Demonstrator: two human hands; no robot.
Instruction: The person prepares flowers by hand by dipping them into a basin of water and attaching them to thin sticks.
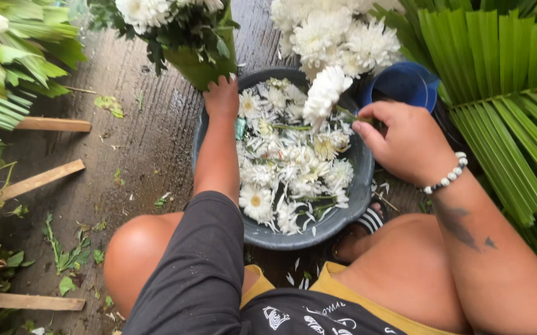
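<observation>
Basin (349,214): grey plastic, matt, scuffed at rim. Scoop (405,84): blue plastic, smooth, slight sheen. Floor (132,136): dark, rough, wet-looking. Slats (39,180): bare pale wood, unfinished. Bracelet (448,177): glossy white beads. Palm leaves (504,80): ribbed, waxy green. Flowers (293,167): soft white petals, damp. Sleeve (200,267): grey matt cloth.

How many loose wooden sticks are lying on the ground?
3. One stick lies at upper left under the palm leaves, a second stick slants just below it, and a third stick lies at lower left. Leaves may hide more.
</observation>
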